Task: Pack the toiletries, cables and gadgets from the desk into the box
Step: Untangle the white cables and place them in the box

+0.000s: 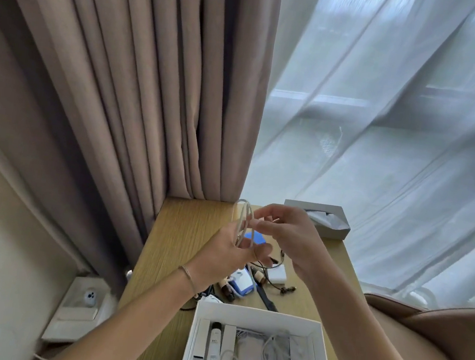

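I hold a coiled white cable (pixel 242 224) above the desk (pixel 183 233), my left hand (pixel 234 249) gripping its loops, my right hand (pixel 281 229) pinching the end; the box (pixel 256 319) sits nearer.

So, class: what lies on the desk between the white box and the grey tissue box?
The head view shows a cluster there: a blue-and-white gadget, a black strap, a white charger block, thin dark cords and a blue object partly hidden by the hands.

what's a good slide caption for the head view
Both hands coil a white cable above the desk, white box half packed.
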Tool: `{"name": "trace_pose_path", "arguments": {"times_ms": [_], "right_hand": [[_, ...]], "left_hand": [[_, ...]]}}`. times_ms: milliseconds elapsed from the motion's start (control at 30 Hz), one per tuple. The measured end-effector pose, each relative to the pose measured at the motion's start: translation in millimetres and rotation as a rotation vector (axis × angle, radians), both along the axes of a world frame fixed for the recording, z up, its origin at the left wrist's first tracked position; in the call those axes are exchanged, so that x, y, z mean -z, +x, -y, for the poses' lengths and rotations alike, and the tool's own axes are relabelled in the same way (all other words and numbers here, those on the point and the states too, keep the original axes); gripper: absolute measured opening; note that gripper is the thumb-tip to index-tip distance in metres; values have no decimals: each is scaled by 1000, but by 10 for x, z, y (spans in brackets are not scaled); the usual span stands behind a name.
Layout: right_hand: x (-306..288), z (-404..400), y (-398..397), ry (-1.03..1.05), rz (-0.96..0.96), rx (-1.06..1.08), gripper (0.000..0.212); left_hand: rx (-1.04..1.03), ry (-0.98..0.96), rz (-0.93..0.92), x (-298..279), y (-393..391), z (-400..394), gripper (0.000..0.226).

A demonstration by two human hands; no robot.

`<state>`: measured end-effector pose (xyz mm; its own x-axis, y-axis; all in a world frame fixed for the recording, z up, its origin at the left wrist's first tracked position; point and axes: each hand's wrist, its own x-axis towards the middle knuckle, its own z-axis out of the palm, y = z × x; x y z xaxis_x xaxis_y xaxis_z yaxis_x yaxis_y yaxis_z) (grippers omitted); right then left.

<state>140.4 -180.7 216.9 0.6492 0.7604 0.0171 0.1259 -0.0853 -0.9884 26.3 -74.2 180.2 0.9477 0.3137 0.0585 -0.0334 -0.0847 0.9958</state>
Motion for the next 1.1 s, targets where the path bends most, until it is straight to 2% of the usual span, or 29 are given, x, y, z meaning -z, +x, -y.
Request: {"name": "trace_pose_path", "arguments": {"times_ms": [67,133,200,300,433,500,600,667,767,900,1000,1100], "right_hand": [[33,1,4,16,17,3,3],[91,11,9,45,58,38,5],[204,42,17,49,30,85,9],[493,142,-91,14,-134,-35,16],[951,317,-366,-134,-72,-374,30],[1103,378,-423,-165,-49,-413,33],[1233,483,-421,-224,-49,-392,39],[1289,546,-389,-304,42,-395,35],[1281,618,-294,-448,233,-440,27],[1177,693,-123,-587,361,-481,31],[1033,770,87,-512,327,-402,17],[873,777,169,-202,32,-196,18]], "left_hand": [[-50,-3,-1,-22,-12,23,9],[-130,-5,-11,-38,-29,25,30],[-186,-38,4,-84,-45,12,41],[-260,-56,75,-139,-65,-38,42],[-330,-123,151,-188,-93,-82,50],[-323,-240,136,-185,-94,-116,50],[-224,-500,138,-147,-123,-221,35],[-175,-560,123,-96,-147,-296,31],[-125,-528,60,5,-176,-315,30],[-87,-556,-21,146,-248,-295,26],[36,-580,-184,220,-344,-325,27],[181,-748,-278,343,-409,-298,40]]}}
